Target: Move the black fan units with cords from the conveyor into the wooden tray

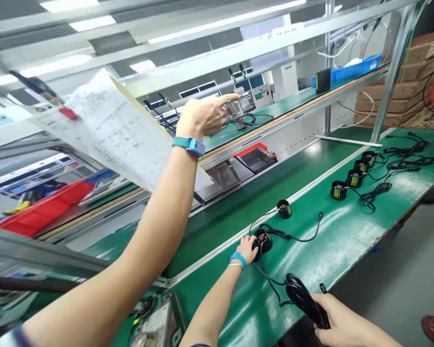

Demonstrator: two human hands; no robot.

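Note:
My left hand [246,249], with a blue wristband, is closed on a small round black fan unit [262,239] lying on the green bench mat [340,236]. A thin black cable runs from this unit to a coiled black cable bundle [305,299] near the bench's front edge, and my right hand [342,318] grips that bundle. A second black fan unit [284,208] lies just beyond the first. A co-worker's arm reaches in from the lower left; that hand [202,115], also with a blue wristband, points an index finger toward the upper shelf.
Three more black fan units [353,178] with green stripes and their tangled cables lie further right on the mat. A hanging paper sheet [119,130] hides part of the upper shelf. A red-edged tray [256,156], a red bin [43,209] and a blue bin [350,70] sit behind.

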